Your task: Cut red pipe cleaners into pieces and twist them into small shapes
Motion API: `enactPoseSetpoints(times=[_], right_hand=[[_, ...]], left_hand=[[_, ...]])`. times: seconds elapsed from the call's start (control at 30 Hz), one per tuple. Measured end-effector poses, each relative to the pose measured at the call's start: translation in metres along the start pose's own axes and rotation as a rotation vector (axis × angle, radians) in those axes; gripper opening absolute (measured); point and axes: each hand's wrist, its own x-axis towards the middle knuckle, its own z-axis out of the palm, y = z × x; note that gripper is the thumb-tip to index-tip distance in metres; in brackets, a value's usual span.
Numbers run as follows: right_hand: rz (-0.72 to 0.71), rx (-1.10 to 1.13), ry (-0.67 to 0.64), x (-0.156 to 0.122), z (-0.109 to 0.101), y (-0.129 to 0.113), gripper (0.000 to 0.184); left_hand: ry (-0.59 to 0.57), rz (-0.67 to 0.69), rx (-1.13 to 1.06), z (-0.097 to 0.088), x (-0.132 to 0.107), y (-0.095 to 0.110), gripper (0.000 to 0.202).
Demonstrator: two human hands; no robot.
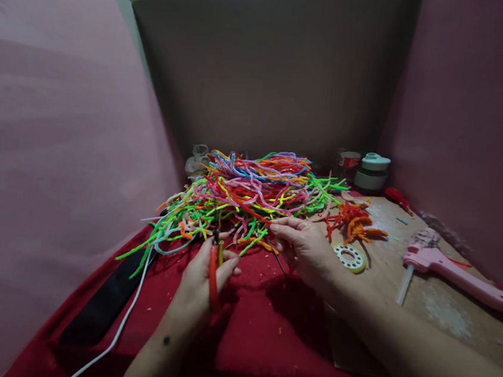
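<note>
My left hand (200, 276) is closed around small pliers (214, 277) with a red-orange handle, their dark jaws pointing up and away from me. A yellowish part shows beside the handle. My right hand (303, 245) pinches a red pipe cleaner (253, 212) between thumb and fingertips; its far end runs into the heap. Just beyond both hands lies a large tangled heap of pipe cleaners (256, 180) in pink, green, blue, orange, yellow and other colours. A thin dark wire or rod (280, 263) shows below my right hand.
A pink glue gun (462, 274), a tape roll (349, 257) and orange-red pipe cleaner pieces (356, 220) lie on a brown board (389, 251) at right. A lidded jar (372, 171) stands behind. A black flat object (105, 299) and white cable (122, 325) rest on the red cloth (263, 334).
</note>
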Motion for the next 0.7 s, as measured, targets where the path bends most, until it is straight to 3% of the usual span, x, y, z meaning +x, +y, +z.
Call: enactPoseSetpoints(times=[0.1, 0.23, 0.4, 0.7], right_hand=[[0.007, -0.063, -0.057, -0.002, 0.0, 0.002, 0.019], [0.047, -0.2, -0.11, -0.008, 0.003, 0.0, 0.018], [0.102, -0.167, -0.18, -0.007, 0.001, 0.001, 0.012], [0.12, -0.026, -0.16, -0.004, 0.001, 0.002, 0.013]], left_hand=[[0.132, -0.02, -0.413, 0.009, 0.009, 0.01, 0.053], [0.171, 0.007, -0.678, 0.02, 0.024, 0.022, 0.038], [0.157, 0.005, -0.795, 0.025, 0.037, 0.031, 0.035], [0.171, -0.029, -0.932, 0.025, 0.041, 0.03, 0.034]])
